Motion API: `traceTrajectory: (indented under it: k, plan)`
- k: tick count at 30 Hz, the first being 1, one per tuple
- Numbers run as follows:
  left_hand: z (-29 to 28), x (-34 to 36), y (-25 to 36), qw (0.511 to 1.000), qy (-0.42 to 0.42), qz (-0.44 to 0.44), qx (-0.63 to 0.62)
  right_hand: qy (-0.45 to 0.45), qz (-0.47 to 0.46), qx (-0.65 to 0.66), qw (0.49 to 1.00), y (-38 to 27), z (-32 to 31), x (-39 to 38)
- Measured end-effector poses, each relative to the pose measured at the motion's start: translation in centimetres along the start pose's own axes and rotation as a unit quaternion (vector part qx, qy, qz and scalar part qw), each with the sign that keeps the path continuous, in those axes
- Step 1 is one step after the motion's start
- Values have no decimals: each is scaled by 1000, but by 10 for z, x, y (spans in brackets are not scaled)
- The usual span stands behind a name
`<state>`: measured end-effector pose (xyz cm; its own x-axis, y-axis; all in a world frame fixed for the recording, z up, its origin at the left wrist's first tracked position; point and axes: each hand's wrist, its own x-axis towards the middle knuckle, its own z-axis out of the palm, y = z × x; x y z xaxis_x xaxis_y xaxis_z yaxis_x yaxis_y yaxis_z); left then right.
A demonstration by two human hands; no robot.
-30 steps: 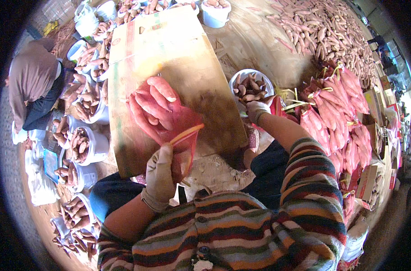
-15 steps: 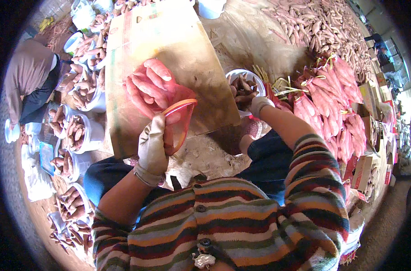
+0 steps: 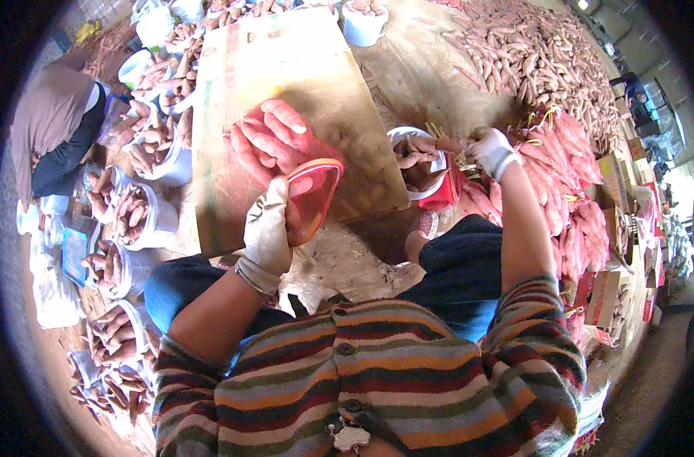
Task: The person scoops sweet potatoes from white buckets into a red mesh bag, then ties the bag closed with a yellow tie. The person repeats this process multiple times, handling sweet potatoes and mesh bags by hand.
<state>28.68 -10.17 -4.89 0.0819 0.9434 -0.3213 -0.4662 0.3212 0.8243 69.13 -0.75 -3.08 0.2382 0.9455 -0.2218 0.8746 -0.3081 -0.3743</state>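
One co-worker [image 3: 57,114] bends at far left, face out of my feed. Next, white buckets [image 3: 163,217] of tubers stand in a ragged row along a cardboard-topped surface [image 3: 354,114].

On that cardboard lies the red mesh bag [image 3: 307,152], partly filled with bagged sweet potatoes [image 3: 269,143]. My left hand [image 3: 267,228] is closed on the edge of its mouth, thumb side up, the orange rim [image 3: 320,162] bowed into a loop. Bag's long axis slants: filled end up-left, away from the body; mouth down-right, toward the body and right arm. Tubers inside mostly lie along that same slant.

Further right, a white bucket [image 3: 441,164] holds more roots. Just above its right edge, my right hand [image 3: 493,150] grips one loose sweet potato [image 3: 451,145] by its right end. Its long axis runs near level across my view, free end pointing left over the bucket. Which end tapers, I can't tell.

I judge the step as bagging, root by root. To do it well: left pinch firm, loop wide; bring the root across clear of the bucket lip, turn it to the bag's slant, feed it end-first so it doesn't snag mesh.

Far right: filled net bags [image 3: 553,179] piled together, a large heap [image 3: 549,57] of roots beyond.
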Motion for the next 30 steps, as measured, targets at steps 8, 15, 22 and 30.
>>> traceTrajectory:
  k: [8, 15, 22, 30]
  plan:
    - [-1, -7, 4, 998, 45, 31, 21, -45, -82, 616, 782, -67, 31, -94]
    - [-2, -15, 7, 997, 63, 39, 8, -111, -54, 654, 746, -132, 62, -136]
    - [-12, -18, 8, 993, 44, 84, 73, 163, -483, 297, 807, -161, 102, -155]
    - [-4, -16, -14, 936, -111, 327, 70, 238, -572, 92, 780, -185, 149, -117]
